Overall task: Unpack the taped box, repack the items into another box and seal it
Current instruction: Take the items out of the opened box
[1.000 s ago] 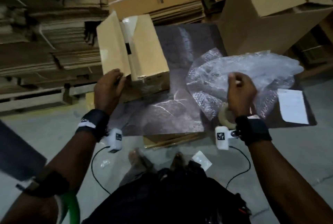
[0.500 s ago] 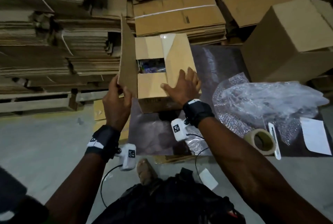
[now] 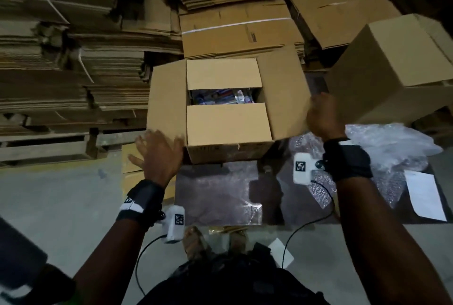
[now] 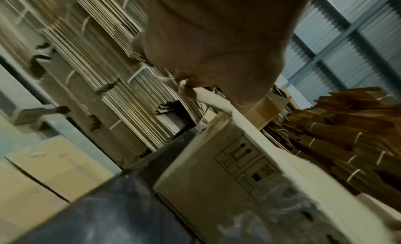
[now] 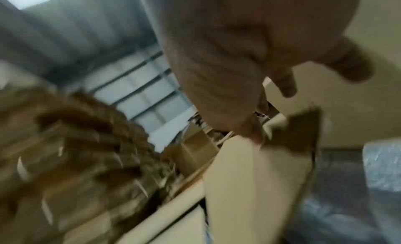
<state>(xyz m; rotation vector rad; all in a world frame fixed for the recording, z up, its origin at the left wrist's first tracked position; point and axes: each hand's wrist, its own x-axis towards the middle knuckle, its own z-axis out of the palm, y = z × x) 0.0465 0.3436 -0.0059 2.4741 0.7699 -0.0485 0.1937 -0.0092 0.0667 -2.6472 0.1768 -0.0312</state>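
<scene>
A brown cardboard box [image 3: 228, 130] stands on the dark table [image 3: 215, 194] in the head view. Both long flaps are spread outward, and the two short inner flaps leave a gap where colourful packets [image 3: 220, 96] show. My left hand [image 3: 159, 152] lies with fingers spread on the near end of the left flap [image 3: 166, 94]. My right hand [image 3: 322, 116] is blurred at the outer edge of the right flap [image 3: 284, 89]. In the right wrist view its fingertips [image 5: 256, 138] touch that flap with the thumb held apart. In the left wrist view the box wall [image 4: 217, 170] shows printed handling symbols.
Crumpled bubble wrap [image 3: 382, 147] and a white paper sheet [image 3: 424, 194] lie on the table's right side. A large closed carton [image 3: 397, 64] stands at the right rear. Stacks of flattened cardboard [image 3: 73, 59] fill the back and left. A paper slip [image 3: 282, 252] lies on the floor.
My right hand left the bubble wrap and came to the box. The left flap went from upright to spread outward, and the right flap is pushed outward too, uncovering the inner flaps.
</scene>
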